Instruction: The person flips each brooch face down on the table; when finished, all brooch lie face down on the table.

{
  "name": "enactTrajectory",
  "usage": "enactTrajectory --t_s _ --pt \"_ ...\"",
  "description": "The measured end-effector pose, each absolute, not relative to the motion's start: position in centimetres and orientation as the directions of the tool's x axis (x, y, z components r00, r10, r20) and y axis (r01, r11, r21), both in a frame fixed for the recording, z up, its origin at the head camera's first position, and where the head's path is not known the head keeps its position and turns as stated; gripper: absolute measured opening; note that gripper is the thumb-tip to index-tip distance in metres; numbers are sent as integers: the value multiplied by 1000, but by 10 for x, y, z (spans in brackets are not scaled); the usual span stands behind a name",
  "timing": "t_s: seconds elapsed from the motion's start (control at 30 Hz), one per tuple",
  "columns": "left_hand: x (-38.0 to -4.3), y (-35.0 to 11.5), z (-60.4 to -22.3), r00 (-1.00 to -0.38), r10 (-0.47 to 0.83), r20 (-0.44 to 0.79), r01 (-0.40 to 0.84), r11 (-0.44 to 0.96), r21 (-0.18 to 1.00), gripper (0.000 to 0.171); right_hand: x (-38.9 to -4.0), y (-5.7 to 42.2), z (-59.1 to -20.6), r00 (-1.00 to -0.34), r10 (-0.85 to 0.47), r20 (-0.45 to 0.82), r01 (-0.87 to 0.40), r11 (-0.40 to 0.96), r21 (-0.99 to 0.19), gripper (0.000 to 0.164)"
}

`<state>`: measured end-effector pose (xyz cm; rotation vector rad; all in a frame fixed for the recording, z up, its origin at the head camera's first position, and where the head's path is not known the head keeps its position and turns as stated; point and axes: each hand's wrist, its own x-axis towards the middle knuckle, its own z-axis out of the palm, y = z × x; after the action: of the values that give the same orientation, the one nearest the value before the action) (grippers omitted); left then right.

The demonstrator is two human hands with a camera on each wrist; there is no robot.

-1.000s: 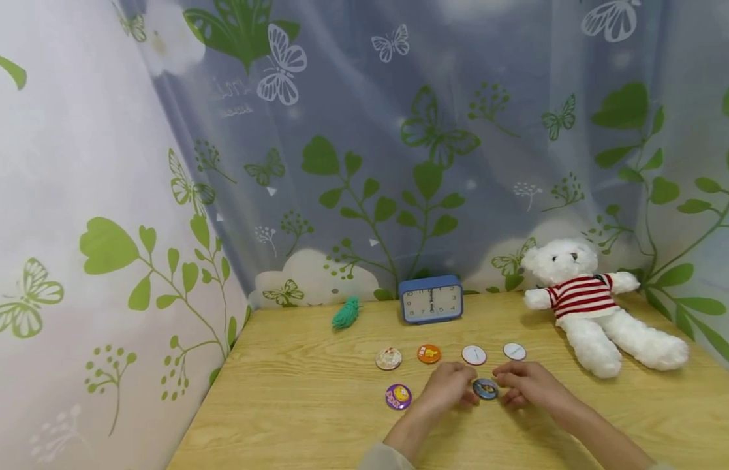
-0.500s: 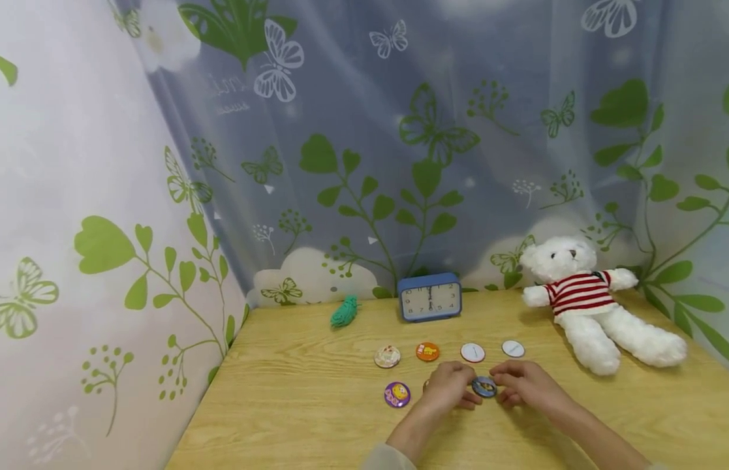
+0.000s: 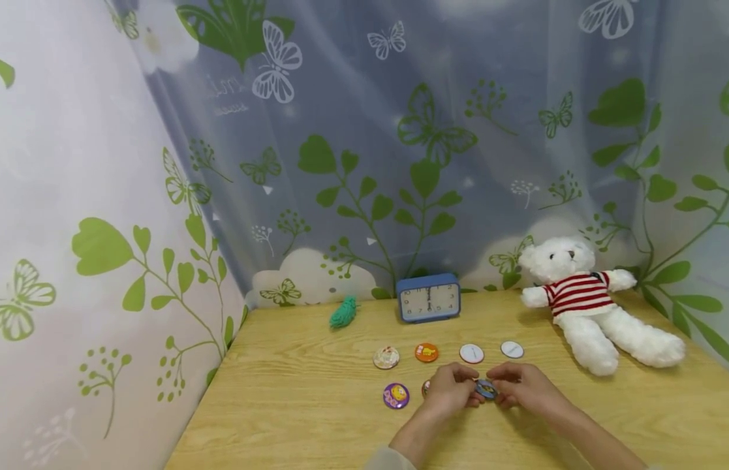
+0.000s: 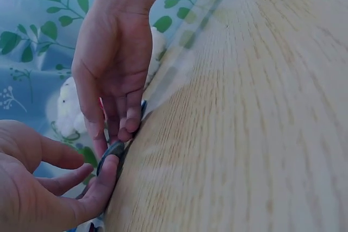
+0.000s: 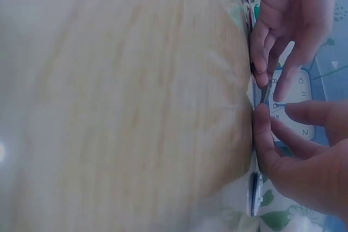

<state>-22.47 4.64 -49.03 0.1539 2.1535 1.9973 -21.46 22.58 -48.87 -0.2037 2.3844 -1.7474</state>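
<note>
A blue round button badge (image 3: 486,389) with a dark picture is held tilted between both hands over the wooden table. My left hand (image 3: 451,390) pinches its left edge, and in the left wrist view the thumb lies against the badge (image 4: 111,153). From the other side my right hand (image 3: 525,386) grips the right edge with thumb and fingers. Partly hidden behind the left hand is another badge (image 3: 425,388). A purple badge (image 3: 396,395) with a yellow figure lies further left.
Behind the hands runs a row: a cream badge (image 3: 386,357), an orange badge (image 3: 426,352) and two white-backed badges, one red-rimmed (image 3: 472,353), one dark-rimmed (image 3: 512,349). Farther back are a green yarn bundle (image 3: 343,313), a blue clock (image 3: 429,298) and a white teddy bear (image 3: 581,294).
The blue badge, earlier flat between the hands, is now tilted. The right hand has moved slightly left, its fingers closing onto the badge's edge.
</note>
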Motion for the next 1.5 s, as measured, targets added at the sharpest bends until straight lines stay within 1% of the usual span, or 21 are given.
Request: enactTrajectory --t_s 0.07,0.17,0.3,0.43,0.8,1.07,1.43,1.5 --pt "-224 47 -492 -975 212 -67 -56 61 997 21 -214 225 -489 -975 -213 -64 -4 305 -952 31" --pt "-223 49 -494 -977 200 -70 -66 28 997 19 -214 224 -490 -975 -214 -63 -10 323 -946 30" --pt "-222 52 -496 -981 179 -75 -73 15 997 12 -212 224 -490 -971 -230 -58 -23 335 -942 29" --pt "-222 54 -497 -984 164 -73 -71 17 997 10 -210 223 -489 -967 -250 -56 -30 328 -944 29" --pt "-223 54 -495 -984 162 -70 -67 23 997 14 -210 222 -487 -970 -237 -45 -27 294 -955 29" --pt "-222 54 -494 -985 157 -74 -71 23 997 19 -210 222 -487 -975 -215 -62 -1 279 -960 31" --pt "-225 55 -495 -987 147 -66 -72 -40 997 23 -212 224 -492 -979 -205 -16 -33 238 -971 29" --pt "-225 56 -495 -987 146 -67 -76 -51 996 22 -212 223 -491 -982 -186 -19 -27 238 -971 29"
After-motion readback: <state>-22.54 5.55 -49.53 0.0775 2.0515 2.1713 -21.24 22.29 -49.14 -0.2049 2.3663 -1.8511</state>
